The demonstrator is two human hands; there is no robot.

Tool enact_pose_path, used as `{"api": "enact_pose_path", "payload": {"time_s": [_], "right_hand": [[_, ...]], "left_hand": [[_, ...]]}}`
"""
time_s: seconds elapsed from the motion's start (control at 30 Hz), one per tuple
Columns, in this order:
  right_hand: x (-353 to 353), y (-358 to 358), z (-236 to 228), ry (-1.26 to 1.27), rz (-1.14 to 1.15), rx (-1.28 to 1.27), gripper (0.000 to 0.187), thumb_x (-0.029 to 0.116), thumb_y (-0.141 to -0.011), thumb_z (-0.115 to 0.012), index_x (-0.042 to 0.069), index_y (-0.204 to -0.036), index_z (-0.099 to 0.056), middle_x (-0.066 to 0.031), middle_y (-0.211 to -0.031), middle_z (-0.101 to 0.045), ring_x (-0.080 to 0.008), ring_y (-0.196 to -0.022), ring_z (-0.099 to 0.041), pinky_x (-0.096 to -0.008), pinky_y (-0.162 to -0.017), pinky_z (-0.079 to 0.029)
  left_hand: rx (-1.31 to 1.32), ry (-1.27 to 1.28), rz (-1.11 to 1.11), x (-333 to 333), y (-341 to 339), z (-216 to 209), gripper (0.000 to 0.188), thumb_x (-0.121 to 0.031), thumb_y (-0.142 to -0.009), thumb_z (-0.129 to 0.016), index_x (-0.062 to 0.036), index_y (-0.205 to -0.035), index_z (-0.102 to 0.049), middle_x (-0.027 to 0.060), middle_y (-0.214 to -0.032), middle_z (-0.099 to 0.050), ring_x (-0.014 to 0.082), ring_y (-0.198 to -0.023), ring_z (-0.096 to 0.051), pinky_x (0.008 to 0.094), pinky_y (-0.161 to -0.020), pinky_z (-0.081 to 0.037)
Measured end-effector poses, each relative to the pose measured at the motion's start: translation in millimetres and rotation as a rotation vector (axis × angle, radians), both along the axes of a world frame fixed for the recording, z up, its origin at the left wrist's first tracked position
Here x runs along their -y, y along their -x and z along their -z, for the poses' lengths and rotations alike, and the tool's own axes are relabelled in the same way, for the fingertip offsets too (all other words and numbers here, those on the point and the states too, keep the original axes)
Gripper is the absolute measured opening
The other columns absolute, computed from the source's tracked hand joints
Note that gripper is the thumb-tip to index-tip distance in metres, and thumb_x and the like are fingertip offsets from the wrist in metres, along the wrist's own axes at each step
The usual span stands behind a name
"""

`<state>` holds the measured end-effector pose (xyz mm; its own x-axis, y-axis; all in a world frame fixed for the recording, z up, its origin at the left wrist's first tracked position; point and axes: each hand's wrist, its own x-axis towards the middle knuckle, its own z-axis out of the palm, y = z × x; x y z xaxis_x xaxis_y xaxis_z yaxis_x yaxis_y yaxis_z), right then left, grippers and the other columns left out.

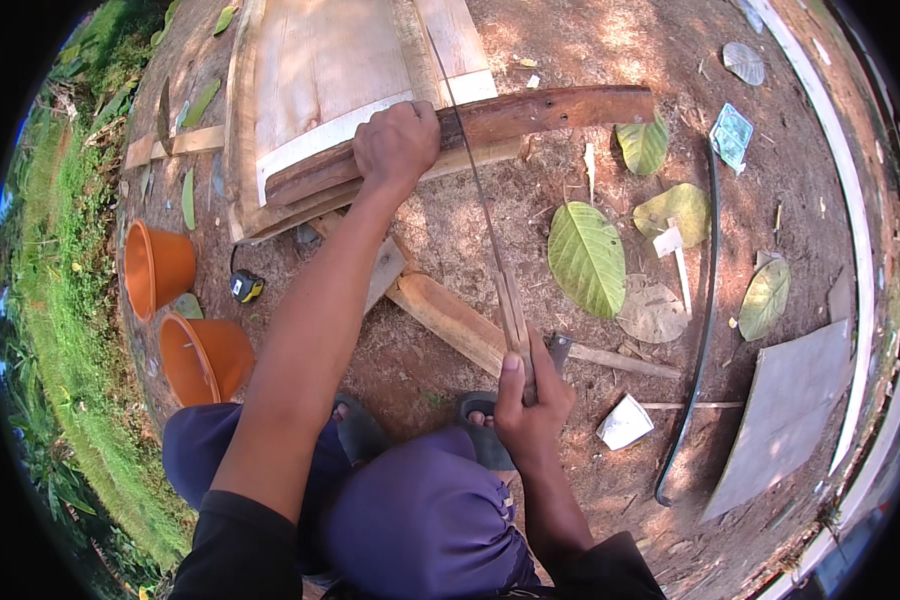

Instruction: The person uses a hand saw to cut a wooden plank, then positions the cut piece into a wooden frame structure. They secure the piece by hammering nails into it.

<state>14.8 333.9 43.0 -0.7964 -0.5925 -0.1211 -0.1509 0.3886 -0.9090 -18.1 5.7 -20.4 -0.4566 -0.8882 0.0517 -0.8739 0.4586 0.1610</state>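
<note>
My right hand (536,405) is wrapped round the wooden handle of a handsaw (482,205), the thumb lying along its top. Seen nearly edge-on, the thin dark blade runs away from me and crosses a long reddish-brown plank (550,112). Whether the teeth have cut into the wood cannot be made out. Just left of the blade, my left hand (398,145) grips the plank, fingers closed over it. The plank lies across the near end of a pale wooden panel with a frame (330,65), and its right part juts out past the panel.
Two orange pots (205,358) and a tape measure (247,286) stand to the left. Below the panel lies a wood offcut (445,318). On the right are a black hose-like strip (708,300), a grey board (785,415), a white cup-like piece (625,423) and large leaves (586,258).
</note>
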Motion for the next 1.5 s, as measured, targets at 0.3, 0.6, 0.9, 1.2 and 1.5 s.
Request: {"api": "enact_pose_path", "payload": {"time_s": [0.3,0.6,0.9,1.2,1.5], "right_hand": [[59.2,28.3,5.3,0.022,0.027,0.081,0.037,0.012,-0.099,-0.061,-0.004,-0.132,-0.065,-0.0005,-0.064,-0.058,-0.0081,-0.056,-0.051,-0.0283,-0.052,-0.043],[-54.2,-13.3,-37.5,-0.018,-0.041,0.054,0.039,0.011,-0.099,-0.057,-0.009,-0.132,-0.063,-0.0207,-0.099,-0.076,-0.0166,-0.080,-0.073,-0.0317,-0.072,-0.056],[-41.4,-0.2,-34.5,0.029,-0.052,0.007,0.038,0.011,-0.100,-0.060,-0.004,-0.134,-0.064,-0.0127,-0.086,-0.074,-0.0114,-0.070,-0.064,-0.0282,-0.064,-0.051],[65.0,33.9,-3.9,0.057,0.039,0.020,0.038,0.017,-0.100,-0.065,-0.004,-0.131,-0.066,-0.0104,-0.069,-0.062,-0.0096,-0.057,-0.049,-0.0304,-0.053,-0.042],[-16.3,0.7,-18.5,0.015,-0.046,0.013,0.040,0.012,-0.100,-0.059,-0.008,-0.135,-0.061,-0.0127,-0.084,-0.072,-0.0153,-0.072,-0.068,-0.0286,-0.066,-0.053]], "left_hand": [[-0.090,-0.016,0.007,-13.4,8.3,-5.8,0.047,-0.031,-0.096,-0.044,-0.0008,-0.081,-0.076,0.0287,-0.083,-0.072,0.0465,-0.080,-0.072,0.0529,-0.083,-0.057],[-0.046,-0.024,-0.029,-13.9,7.5,-10.4,0.047,-0.032,-0.097,-0.043,-0.0008,-0.085,-0.077,0.0293,-0.087,-0.072,0.0454,-0.083,-0.072,0.0532,-0.082,-0.057],[-0.061,-0.001,-0.026,-7.5,2.0,-7.1,0.047,-0.033,-0.097,-0.044,-0.0027,-0.084,-0.077,0.0275,-0.086,-0.073,0.0458,-0.082,-0.072,0.0527,-0.082,-0.057],[-0.110,0.061,0.093,-10.7,7.7,4.3,0.046,-0.030,-0.096,-0.044,-0.0015,-0.082,-0.077,0.0260,-0.083,-0.073,0.0448,-0.076,-0.072,0.0523,-0.078,-0.058],[-0.104,-0.030,0.007,-16.1,7.2,-12.8,0.049,-0.032,-0.098,-0.043,0.0004,-0.086,-0.077,0.0269,-0.087,-0.073,0.0451,-0.084,-0.072,0.0518,-0.087,-0.055]]}}
